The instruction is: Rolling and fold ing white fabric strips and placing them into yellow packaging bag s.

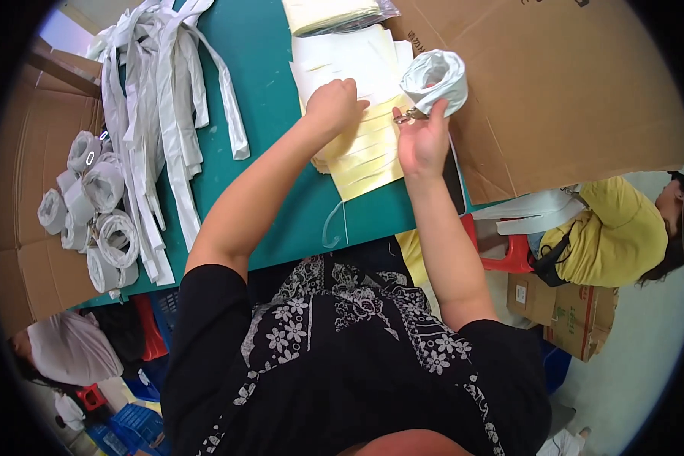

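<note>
A rolled white fabric strap point(442, 90) with a metal clasp point(409, 116) rests in my right hand point(423, 144), whose fingers and thumb hold it from below, over the right edge of the papers. My left hand point(334, 110) is closed, its fingers curled down over a sheet of pale yellow backing paper point(368, 163) with slits across it. Whatever lies between those fingertips is hidden. White sheets point(338, 61) lie under and beyond the yellow one, and a bagged yellow stack point(334, 15) sits at the far edge.
Long white straps point(167, 114) hang across the green table point(270, 205) at left, beside several rolled straps point(102, 186). Open cardboard point(555, 99) covers the right side. A thin clear loop point(333, 224) lies near the front edge. A person in yellow point(615, 235) is at right.
</note>
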A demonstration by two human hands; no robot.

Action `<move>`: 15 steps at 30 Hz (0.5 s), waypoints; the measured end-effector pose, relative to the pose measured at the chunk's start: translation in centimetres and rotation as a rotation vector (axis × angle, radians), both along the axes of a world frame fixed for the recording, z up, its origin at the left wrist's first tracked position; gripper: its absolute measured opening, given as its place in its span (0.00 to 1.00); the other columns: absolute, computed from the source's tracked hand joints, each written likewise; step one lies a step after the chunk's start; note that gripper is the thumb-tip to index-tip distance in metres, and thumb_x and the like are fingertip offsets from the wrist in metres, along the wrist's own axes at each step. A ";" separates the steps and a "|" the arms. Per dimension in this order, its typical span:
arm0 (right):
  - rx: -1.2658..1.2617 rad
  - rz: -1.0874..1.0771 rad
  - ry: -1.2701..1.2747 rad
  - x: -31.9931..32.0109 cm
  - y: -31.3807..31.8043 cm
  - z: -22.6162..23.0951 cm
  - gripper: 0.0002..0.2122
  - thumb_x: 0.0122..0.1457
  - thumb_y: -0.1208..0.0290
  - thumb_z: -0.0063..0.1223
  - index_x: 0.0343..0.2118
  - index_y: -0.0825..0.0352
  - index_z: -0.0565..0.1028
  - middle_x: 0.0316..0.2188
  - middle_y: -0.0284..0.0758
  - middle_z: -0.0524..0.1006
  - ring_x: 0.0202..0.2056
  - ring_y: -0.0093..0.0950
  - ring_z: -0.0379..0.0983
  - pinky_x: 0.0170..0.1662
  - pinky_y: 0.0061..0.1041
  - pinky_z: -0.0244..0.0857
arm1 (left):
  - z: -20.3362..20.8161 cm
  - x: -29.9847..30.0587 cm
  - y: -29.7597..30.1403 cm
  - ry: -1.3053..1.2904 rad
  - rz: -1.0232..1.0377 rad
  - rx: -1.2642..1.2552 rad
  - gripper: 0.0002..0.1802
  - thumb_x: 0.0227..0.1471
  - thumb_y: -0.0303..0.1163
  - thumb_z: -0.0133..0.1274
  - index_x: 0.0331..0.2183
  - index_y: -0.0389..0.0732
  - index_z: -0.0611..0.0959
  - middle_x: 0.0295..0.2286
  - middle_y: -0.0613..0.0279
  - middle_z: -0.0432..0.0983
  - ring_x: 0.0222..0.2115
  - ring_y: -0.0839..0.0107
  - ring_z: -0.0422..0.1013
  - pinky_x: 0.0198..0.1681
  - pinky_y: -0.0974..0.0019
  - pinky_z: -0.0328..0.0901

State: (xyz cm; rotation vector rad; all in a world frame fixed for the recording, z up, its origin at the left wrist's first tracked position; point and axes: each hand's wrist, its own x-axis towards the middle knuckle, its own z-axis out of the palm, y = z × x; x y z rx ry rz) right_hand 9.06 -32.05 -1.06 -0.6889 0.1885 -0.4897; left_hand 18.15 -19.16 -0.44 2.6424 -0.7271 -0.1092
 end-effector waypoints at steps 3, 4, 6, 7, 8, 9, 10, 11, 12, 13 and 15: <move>-0.013 -0.027 0.014 1.1 -0.4 -3.3 0.19 0.62 0.56 0.36 0.53 0.57 0.58 0.52 0.28 0.62 0.50 0.27 0.61 0.48 0.34 0.58 | 0.0 0.8 -0.6 0.057 -0.024 0.089 0.22 0.39 0.45 0.58 0.29 0.35 0.78 0.28 0.49 0.76 0.29 0.56 0.73 0.34 0.58 0.68; 0.003 -0.061 0.011 1.0 0.0 -3.1 0.19 0.62 0.57 0.37 0.53 0.58 0.59 0.52 0.28 0.62 0.49 0.26 0.61 0.48 0.31 0.58 | 0.5 0.8 -0.8 0.058 -0.028 0.093 0.22 0.39 0.45 0.58 0.29 0.35 0.78 0.28 0.49 0.76 0.29 0.56 0.73 0.34 0.58 0.68; 0.008 -0.058 -0.004 1.0 -0.2 -3.6 0.19 0.62 0.57 0.37 0.53 0.58 0.59 0.52 0.28 0.62 0.49 0.26 0.61 0.49 0.31 0.58 | 1.5 0.8 -0.9 0.210 -0.005 0.011 0.20 0.36 0.46 0.60 0.26 0.39 0.80 0.26 0.54 0.77 0.27 0.60 0.74 0.32 0.61 0.68; 0.007 -0.053 -0.021 1.0 -0.3 -3.8 0.19 0.62 0.57 0.38 0.53 0.59 0.59 0.52 0.28 0.63 0.49 0.25 0.61 0.49 0.31 0.58 | 1.9 0.8 -0.9 0.212 -0.009 0.014 0.20 0.36 0.46 0.60 0.26 0.39 0.80 0.26 0.54 0.77 0.27 0.60 0.74 0.32 0.61 0.68; 0.009 -0.057 -0.018 1.0 -0.3 -4.0 0.19 0.62 0.57 0.38 0.53 0.59 0.59 0.52 0.28 0.63 0.49 0.25 0.61 0.49 0.31 0.58 | 2.3 0.9 -0.9 0.262 0.015 -0.003 0.19 0.36 0.45 0.60 0.25 0.39 0.81 0.24 0.56 0.76 0.26 0.64 0.73 0.31 0.64 0.67; 0.002 -0.048 -0.028 1.0 -0.2 -4.1 0.19 0.62 0.57 0.37 0.53 0.59 0.59 0.52 0.28 0.63 0.49 0.25 0.61 0.50 0.31 0.58 | 2.4 0.9 -0.8 0.312 0.039 -0.020 0.17 0.36 0.44 0.60 0.25 0.39 0.82 0.23 0.57 0.76 0.25 0.67 0.72 0.31 0.66 0.66; -0.007 -0.036 -0.039 1.1 -0.2 -4.1 0.19 0.62 0.57 0.37 0.53 0.59 0.59 0.52 0.28 0.63 0.49 0.24 0.61 0.50 0.31 0.58 | 2.2 1.2 -0.6 0.313 0.037 -0.020 0.17 0.36 0.44 0.60 0.25 0.39 0.82 0.23 0.57 0.76 0.25 0.67 0.72 0.31 0.66 0.66; -0.008 -0.038 -0.037 1.1 -0.2 -4.2 0.19 0.62 0.57 0.37 0.53 0.59 0.59 0.52 0.28 0.63 0.49 0.24 0.61 0.50 0.31 0.58 | 1.8 1.6 -0.2 0.361 0.025 -0.073 0.15 0.38 0.41 0.59 0.25 0.39 0.82 0.22 0.59 0.76 0.24 0.70 0.72 0.30 0.68 0.66; -0.017 -0.037 -0.042 1.2 -0.2 -4.4 0.19 0.62 0.57 0.37 0.53 0.59 0.59 0.52 0.28 0.63 0.50 0.24 0.61 0.51 0.31 0.57 | 1.3 2.0 0.1 0.409 0.013 -0.126 0.12 0.41 0.38 0.58 0.25 0.39 0.83 0.22 0.60 0.76 0.23 0.72 0.72 0.29 0.70 0.65; -0.026 -0.035 -0.047 1.2 0.0 -4.4 0.19 0.62 0.57 0.37 0.53 0.59 0.59 0.52 0.28 0.63 0.50 0.24 0.60 0.51 0.32 0.57 | 1.0 2.5 0.6 0.409 0.014 -0.126 0.12 0.41 0.38 0.58 0.25 0.39 0.83 0.22 0.60 0.76 0.23 0.72 0.72 0.29 0.70 0.65; -0.025 -0.045 -0.035 1.2 0.3 -4.2 0.19 0.62 0.57 0.37 0.53 0.59 0.58 0.52 0.28 0.63 0.50 0.24 0.60 0.52 0.32 0.57 | 0.4 3.2 1.3 0.498 -0.063 -0.293 0.10 0.44 0.34 0.55 0.30 0.38 0.83 0.23 0.63 0.77 0.22 0.74 0.71 0.29 0.72 0.65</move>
